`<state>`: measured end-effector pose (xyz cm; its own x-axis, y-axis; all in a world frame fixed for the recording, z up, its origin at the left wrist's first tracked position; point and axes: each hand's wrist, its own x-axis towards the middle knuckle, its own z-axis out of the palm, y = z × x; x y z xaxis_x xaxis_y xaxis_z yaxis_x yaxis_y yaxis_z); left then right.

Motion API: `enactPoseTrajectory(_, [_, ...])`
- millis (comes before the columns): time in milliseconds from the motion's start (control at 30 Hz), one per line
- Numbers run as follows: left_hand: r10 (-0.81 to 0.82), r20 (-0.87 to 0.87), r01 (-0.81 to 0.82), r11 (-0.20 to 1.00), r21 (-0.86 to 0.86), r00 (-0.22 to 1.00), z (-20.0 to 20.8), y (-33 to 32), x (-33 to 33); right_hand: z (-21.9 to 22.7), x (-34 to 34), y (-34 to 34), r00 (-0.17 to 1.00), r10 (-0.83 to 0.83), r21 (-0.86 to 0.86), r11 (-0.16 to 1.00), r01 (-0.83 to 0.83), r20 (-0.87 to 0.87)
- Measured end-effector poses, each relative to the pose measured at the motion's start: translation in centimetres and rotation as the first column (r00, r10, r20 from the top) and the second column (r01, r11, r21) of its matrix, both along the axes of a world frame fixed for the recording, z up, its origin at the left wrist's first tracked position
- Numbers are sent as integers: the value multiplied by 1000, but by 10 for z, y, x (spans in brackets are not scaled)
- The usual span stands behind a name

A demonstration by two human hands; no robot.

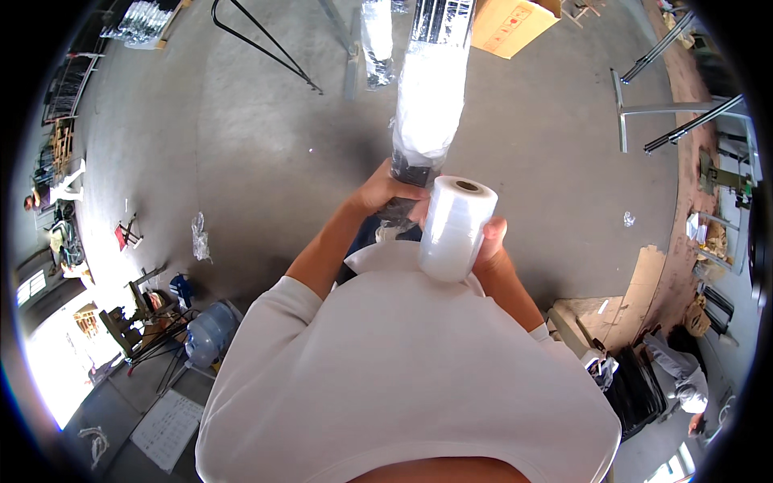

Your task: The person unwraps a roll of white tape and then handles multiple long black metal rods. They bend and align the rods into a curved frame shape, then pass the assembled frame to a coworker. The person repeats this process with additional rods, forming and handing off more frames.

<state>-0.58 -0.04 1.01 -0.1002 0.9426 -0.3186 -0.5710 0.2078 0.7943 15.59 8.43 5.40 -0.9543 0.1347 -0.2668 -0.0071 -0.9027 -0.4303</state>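
Note:
A roll of clear stretch film (455,229) stands nearly upright close to my chest, its cardboard core showing at the top. My right hand (489,240) is closed around it, with the thumb on its right side and most fingers hidden behind it. My left hand (386,190) grips the near end of a long bundle (431,101) wrapped in film. Dark bars show through the wrap at the bundle's far end, and dark material shows at its near end. The bundle stretches away from me. The roll partly hides where my hands meet the bundle.
Another film-wrapped bundle (377,44) lies beyond, left of mine. A cardboard box (514,26) sits at the far right, near metal frames (624,109). A water jug (211,334) stands at left, and flattened cardboard (636,298) lies at right. Other people are at both edges.

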Motion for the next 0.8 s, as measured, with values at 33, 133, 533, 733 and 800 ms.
enactPoseTrajectory(33, [16,12,-16,1000,3,1000,-2,5,1,-23,8,-5,999,21,26,999,-20,-25])
enactPoseTrajectory(133, [118,62,-119,993,20,991,-19,14,20,-1,15,-7,987,-137,50,989,141,-82])
enactPoseTrajectory(533, [-9,292,15,1000,-18,956,-48,35,9,-23,48,80,887,-329,111,918,381,-324])
enactPoseTrajectory(733, [79,256,-42,988,-147,964,-76,19,-4,-116,-19,10,846,-533,-194,832,520,-14])
enactPoseTrajectory(800, [59,171,-34,989,-143,983,-58,20,-11,-124,-28,17,896,-438,-442,793,420,66])
